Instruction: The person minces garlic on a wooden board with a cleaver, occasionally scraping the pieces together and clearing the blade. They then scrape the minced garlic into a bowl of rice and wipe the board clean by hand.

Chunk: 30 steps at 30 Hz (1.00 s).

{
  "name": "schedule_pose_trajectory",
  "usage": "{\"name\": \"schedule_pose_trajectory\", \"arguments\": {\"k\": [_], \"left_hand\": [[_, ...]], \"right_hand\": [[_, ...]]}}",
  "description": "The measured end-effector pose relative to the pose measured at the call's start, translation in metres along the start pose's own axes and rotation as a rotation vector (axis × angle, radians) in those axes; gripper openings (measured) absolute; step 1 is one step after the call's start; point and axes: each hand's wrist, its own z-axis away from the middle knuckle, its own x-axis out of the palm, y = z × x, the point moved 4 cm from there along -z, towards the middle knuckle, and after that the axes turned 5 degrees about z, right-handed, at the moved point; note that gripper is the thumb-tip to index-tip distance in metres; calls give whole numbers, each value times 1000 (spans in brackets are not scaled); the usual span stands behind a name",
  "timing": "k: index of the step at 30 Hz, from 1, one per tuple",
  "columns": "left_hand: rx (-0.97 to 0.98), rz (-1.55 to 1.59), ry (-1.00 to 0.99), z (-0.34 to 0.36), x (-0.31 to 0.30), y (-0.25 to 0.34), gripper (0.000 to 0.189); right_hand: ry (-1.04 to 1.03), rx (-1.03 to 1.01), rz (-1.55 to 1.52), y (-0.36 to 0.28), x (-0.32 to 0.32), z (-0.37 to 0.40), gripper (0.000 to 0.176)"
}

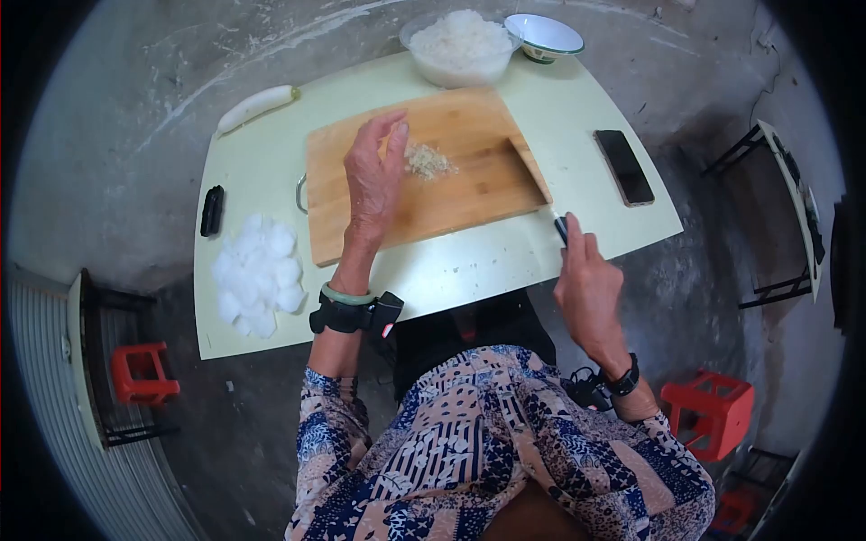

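Note:
My left hand (pixel 374 171) is over the wooden cutting board (pixel 352 225), beside a small heap of finely chopped pale bits (pixel 428 161). Its fingers are extended, with nothing visible in them. My right hand (pixel 588 293) is closed round the dark handle of a knife (pixel 530 171) off the board's right edge. The knife's blade lies over the right part of the board, seen almost edge-on. White round slices (pixel 259 275) form a pile on the table at the left, apart from the board.
On the pale green table (pixel 613 239) are a white radish (pixel 259 109), a small black object (pixel 212 211), a phone (pixel 624 168), a glass bowl of white shreds (pixel 460 47) and an enamel-like bowl (pixel 545 38). Red stools (pixel 146 373) stand on the floor at both sides.

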Motion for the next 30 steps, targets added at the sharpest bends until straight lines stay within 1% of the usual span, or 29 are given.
{"name": "schedule_pose_trajectory", "arguments": {"k": [1,2,3,4,5,6,7,8,9,10,11,12,13,14,17,18,19,21,23,24,27,28,30], "left_hand": [[-8,-2,0,-1,0,-1,26],[-32,93,5,-3,0,-3,27],[-57,186,12,-3,-1,-6,29],[-65,180,17,-2,-4,-1,29],[-72,304,57,-2,-9,4,33],[-74,427,101,-3,-18,8,38],[-77,412,111,-2,-27,15,38],[-59,442,175,0,-38,22,40],[-42,475,235,1,-46,29,42],[-46,465,237,1,-52,33,42],[-47,500,285,1,-60,37,43],[-47,536,332,2,-66,40,43],[-49,530,330,2,-68,42,43],[-50,526,341,3,-70,43,43],[-62,497,346,7,-72,42,42],[-68,477,338,10,-72,41,41],[-68,475,338,12,-73,40,41],[-108,481,333,18,-74,34,40],[-118,492,324,24,-74,29,39],[-123,504,316,24,-72,25,38],[-148,494,306,32,-68,20,37],[-149,496,313,33,-67,18,37],[-152,498,291,35,-63,16,36]], "right_hand": [[-7,-31,14,-4,2,2,52],[-17,-34,11,-8,1,2,52],[-61,-44,-107,-12,-1,-1,53],[-99,-56,-226,-16,-3,-4,54],[-106,-65,-234,-19,-4,-8,54],[-58,-67,-334,-24,-7,-11,52],[-12,-66,-438,-28,-9,-15,49],[-17,-75,-452,-33,-7,-20,49],[-67,-53,-632,-37,-3,-24,44],[-119,-26,-809,-41,0,-28,40],[-123,-25,-818,-48,-3,-33,40],[-309,2,-891,-61,-1,-38,38],[-496,28,-959,-72,5,-41,35],[-546,8,-1007,-78,14,-42,35],[-529,-46,-1084,-87,30,-50,33],[-606,43,-1063,-82,29,-52,32],[-549,35,-1040,-75,28,-57,33],[-308,-19,-986,-53,37,-63,34],[-316,58,-826,-33,24,-74,35],[-281,86,-736,-24,24,-78,35],[-294,105,-720,-15,5,-70,36],[-368,118,-751,-14,0,-65,36],[-412,106,-800,-8,5,-55,36]]}}
